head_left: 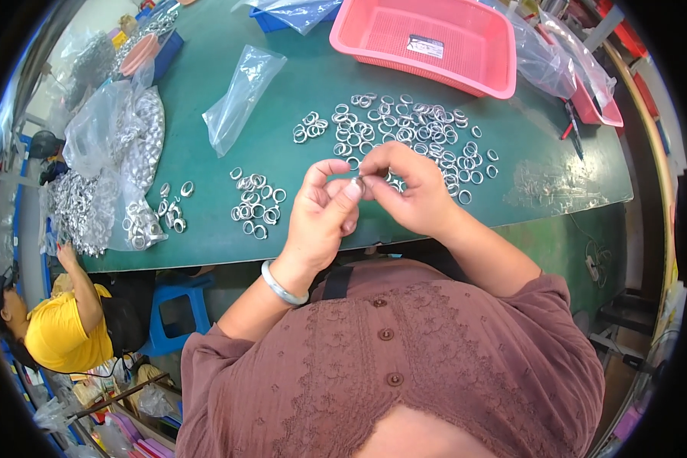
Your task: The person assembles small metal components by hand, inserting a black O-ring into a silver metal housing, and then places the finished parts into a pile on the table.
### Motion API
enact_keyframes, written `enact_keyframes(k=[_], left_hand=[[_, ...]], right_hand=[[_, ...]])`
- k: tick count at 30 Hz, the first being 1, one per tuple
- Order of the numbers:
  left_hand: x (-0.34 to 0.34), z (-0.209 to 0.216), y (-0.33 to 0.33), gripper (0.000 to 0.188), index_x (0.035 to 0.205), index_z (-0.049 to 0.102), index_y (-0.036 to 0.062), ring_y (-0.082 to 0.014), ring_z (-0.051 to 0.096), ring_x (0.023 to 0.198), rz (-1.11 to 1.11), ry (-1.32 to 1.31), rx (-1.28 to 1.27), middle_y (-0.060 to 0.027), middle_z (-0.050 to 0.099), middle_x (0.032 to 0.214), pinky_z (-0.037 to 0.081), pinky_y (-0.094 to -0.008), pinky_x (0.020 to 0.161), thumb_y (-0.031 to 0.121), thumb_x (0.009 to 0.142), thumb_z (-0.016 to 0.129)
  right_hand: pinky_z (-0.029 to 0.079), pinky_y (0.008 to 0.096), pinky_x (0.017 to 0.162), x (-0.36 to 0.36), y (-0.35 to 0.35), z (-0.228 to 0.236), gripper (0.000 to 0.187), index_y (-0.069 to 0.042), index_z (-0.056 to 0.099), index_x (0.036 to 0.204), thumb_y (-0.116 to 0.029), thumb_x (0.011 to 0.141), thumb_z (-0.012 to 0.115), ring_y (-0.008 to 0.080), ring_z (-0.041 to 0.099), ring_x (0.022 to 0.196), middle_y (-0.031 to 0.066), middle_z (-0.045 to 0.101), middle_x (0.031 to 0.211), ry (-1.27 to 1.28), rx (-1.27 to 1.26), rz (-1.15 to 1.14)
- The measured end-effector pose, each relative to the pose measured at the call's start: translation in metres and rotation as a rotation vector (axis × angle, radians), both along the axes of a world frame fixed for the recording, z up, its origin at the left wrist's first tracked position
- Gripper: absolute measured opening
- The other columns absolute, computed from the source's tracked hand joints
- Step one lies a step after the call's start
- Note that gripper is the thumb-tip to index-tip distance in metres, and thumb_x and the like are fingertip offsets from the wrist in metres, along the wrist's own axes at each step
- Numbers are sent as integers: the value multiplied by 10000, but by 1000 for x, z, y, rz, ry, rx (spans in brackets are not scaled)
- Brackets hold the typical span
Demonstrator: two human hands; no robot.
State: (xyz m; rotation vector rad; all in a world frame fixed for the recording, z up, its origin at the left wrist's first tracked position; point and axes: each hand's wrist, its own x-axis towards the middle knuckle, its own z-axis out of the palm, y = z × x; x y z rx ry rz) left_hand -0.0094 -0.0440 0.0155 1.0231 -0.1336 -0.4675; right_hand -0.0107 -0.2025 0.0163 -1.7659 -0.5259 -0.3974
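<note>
Nearest is the person's brown blouse [389, 366], buttoned down the front, and to its left stands a blue stool [179, 313]. Further left a co-worker in a yellow top [65, 332] has one arm raised to the table's near edge, that hand [68, 256] just beside a heap of shiny metal parts [84, 214]; whether it touches them I cannot tell. Over the near side of the green table [298, 69], the person's left hand [314, 217], with a pale bangle [285, 284] on its wrist, and right hand [418, 192] meet fingertip to fingertip. Thumb and forefinger of each are pinched closed on a small metal piece [359, 181], mostly hidden by the fingers, so its full shape cannot be told. Left of the hands lies a small group of metal rings [258, 204]; further left, a clear bag of metal parts [143, 137] rests against the shiny heap. Just beyond the hands spreads a larger group of rings [435, 126], many overlapping, with a little cluster [310, 128] near its left side. Well to the right lies a red-handled tool [572, 126]. On the far side are a flat clear plastic bag [243, 103], left of the rings, and a pink basket [473, 72] beyond them, with a white label [425, 46] inside.
</note>
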Motion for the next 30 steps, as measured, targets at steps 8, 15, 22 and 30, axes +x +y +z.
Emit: enact_keyframes(k=[8, 15, 22, 30], left_hand=[[15, -21, 21, 303, 1149, 474, 63, -45, 361, 543, -218, 224, -413, -61, 554, 950, 280, -158, 433, 256, 915, 480], [15, -25, 24, 317, 1127, 489, 35, -56, 364, 540, -188, 396, -516, -60, 574, 911, 282, -165, 427, 281, 940, 420], [15, -30, 25, 356, 1093, 506, 7, -60, 372, 530, -169, 471, -544, -49, 580, 859, 286, -172, 416, 316, 932, 429], [14, -28, 23, 372, 1054, 529, -3, -62, 374, 516, -146, 508, -494, -52, 583, 828, 290, -174, 404, 331, 937, 412]], right_hand=[[477, 261, 644, 5, -14, -9, 139, -1, 569, 905, 36, 771, 565, 155, 589, 748, 79, 584, 843, 27, -65, -122], [467, 294, 652, 3, -20, -11, 127, -21, 573, 873, 17, 751, 568, 222, 580, 762, 91, 577, 828, 62, -199, -115], [452, 342, 710, 0, -23, -17, 118, -37, 576, 831, 7, 722, 585, 265, 556, 820, 93, 577, 845, -27, -323, -128], [432, 349, 756, -5, -28, -16, 124, -44, 585, 822, -21, 704, 616, 268, 526, 862, 80, 560, 880, -46, -434, -120]])
